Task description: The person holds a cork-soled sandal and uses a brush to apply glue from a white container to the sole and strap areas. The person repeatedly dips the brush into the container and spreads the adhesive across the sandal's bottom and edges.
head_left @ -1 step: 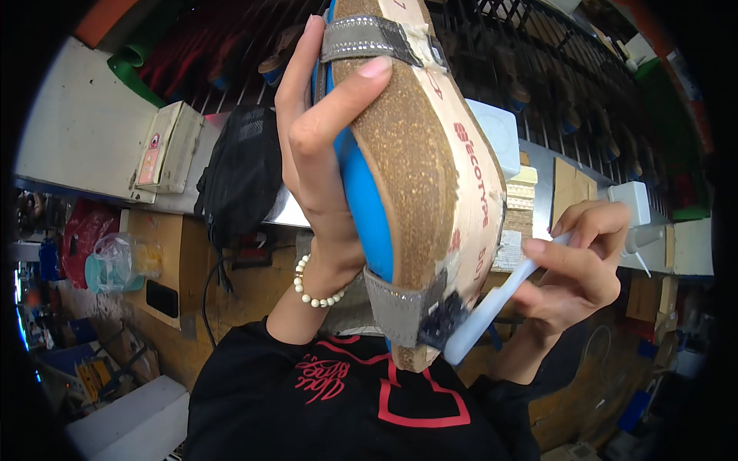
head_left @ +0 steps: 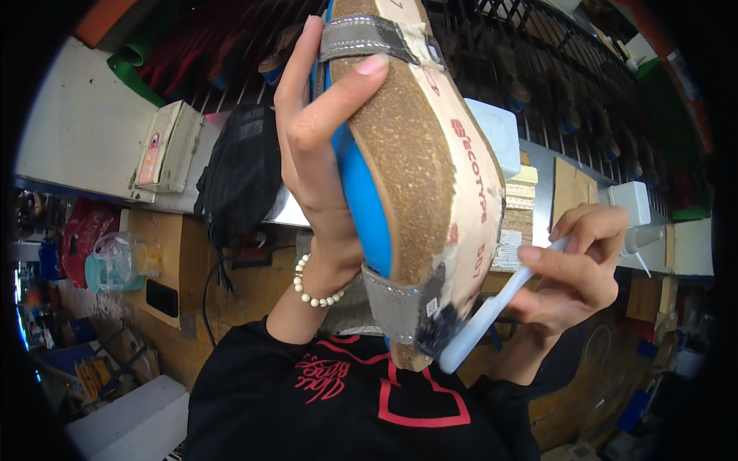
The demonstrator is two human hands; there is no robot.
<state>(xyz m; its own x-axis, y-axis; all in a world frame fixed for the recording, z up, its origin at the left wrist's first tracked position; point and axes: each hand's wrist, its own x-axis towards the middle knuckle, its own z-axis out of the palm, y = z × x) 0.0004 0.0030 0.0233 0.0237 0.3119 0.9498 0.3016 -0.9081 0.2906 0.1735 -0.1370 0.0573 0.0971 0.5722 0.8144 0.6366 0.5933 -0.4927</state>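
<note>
A dark metal rack (head_left: 573,115) fills the far side of the scene. Near, at the bottom, is a black shirt (head_left: 284,407) with red marks. The big shoe (head_left: 407,161) is held up in the middle, one end far and one end near, with its pale bottom turned to the right. Its side is brown and speckled, and a blue form (head_left: 367,211) fills it. The left hand (head_left: 319,154) grips the shoe from the left, fingers spread a bit and bent around it. The right hand (head_left: 580,265) is on the right, fingers curled and pinched on a brush (head_left: 480,323). The brush has a white handle, and its black bristles touch the shoe's near end, beside a gray strap (head_left: 393,303). A black bag (head_left: 242,165) sits on the left. Farther left is a pale box (head_left: 173,146). A dark phone (head_left: 162,298) lies nearer, on something brown. White beads (head_left: 306,290) circle the left wrist.
</note>
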